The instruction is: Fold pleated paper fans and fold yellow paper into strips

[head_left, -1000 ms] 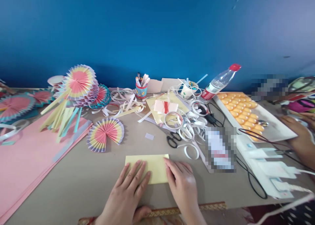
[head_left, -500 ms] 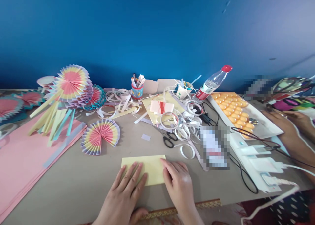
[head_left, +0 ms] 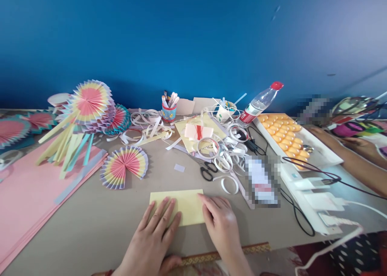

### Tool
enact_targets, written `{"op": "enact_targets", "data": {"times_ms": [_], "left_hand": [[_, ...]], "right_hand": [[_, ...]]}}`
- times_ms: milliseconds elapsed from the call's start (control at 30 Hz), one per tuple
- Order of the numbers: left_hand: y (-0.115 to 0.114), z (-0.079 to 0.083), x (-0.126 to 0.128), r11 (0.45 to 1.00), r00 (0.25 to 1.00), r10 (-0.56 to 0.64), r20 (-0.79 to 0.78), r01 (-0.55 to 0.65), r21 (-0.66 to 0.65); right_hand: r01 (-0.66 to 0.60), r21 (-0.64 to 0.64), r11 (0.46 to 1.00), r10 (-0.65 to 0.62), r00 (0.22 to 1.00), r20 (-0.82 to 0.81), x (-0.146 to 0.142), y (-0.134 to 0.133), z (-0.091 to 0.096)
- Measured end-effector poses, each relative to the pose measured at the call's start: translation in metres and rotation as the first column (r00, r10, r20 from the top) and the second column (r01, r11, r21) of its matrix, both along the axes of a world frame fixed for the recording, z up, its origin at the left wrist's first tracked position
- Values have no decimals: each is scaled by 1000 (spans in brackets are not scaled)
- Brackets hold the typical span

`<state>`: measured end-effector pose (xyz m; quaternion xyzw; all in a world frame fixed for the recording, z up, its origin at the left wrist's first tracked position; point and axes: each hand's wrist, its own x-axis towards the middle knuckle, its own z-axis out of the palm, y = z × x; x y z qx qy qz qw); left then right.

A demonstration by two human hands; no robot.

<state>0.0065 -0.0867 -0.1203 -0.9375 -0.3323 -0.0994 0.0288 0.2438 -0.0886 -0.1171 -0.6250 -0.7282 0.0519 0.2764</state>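
A folded pale yellow paper (head_left: 185, 203) lies on the table (head_left: 99, 223) near its front edge. My left hand (head_left: 152, 239) lies flat on the paper's left part, fingers stretched out. My right hand (head_left: 220, 223) presses its fingertips on the paper's right edge, fingers close together and flat. Neither hand grips anything. Black scissors (head_left: 207, 171) lie just beyond the paper.
Pleated paper fans (head_left: 123, 166) and pink sheets (head_left: 27, 195) fill the left. Loose white paper strips (head_left: 225, 155), a pen cup (head_left: 168, 111), a bottle (head_left: 260, 102), an orange tray (head_left: 284, 133) and a power strip with cables (head_left: 314, 199) crowd the right. Another person's arms (head_left: 350, 159) reach in at far right.
My hands stay pressed on the yellow paper with almost no movement. The other person's hands at the right have shifted back toward the tray's far side.
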Motion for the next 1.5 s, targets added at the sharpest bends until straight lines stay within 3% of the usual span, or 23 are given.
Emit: {"op": "enact_targets", "data": {"times_ms": [167,300,400,533,733,1033,1200,1367,1500], "left_hand": [[0,-1,0,1000,1000,-4,-1,4,16],[4,-5,-1,995,999,-45,28,43,90],[8,-10,-3,986,994,-94,48,86,141],[12,-13,-3,980,991,-120,63,108,169],[4,-11,-3,994,998,-56,-10,56,96],[2,13,-1,997,993,-69,-93,65,-46],[0,22,-25,994,986,-65,-151,51,-97],[-9,26,-61,999,980,6,-200,-13,-34],[-12,24,-72,1000,982,12,-188,-14,-9]], "right_hand": [[-5,8,1000,4,994,105,-10,-8,22],[-286,-69,956,292,951,105,-25,-19,32],[-402,-90,911,410,906,105,-30,-26,17],[-390,-44,920,393,912,116,-22,-32,-5],[-433,-129,892,451,866,217,-1,-40,5],[-369,6,929,364,919,150,-8,-40,-2],[-377,35,926,372,923,96,-6,-41,-4],[-363,40,931,359,930,82,-8,-40,-3],[-376,28,926,371,921,119,-6,-36,7]]}}
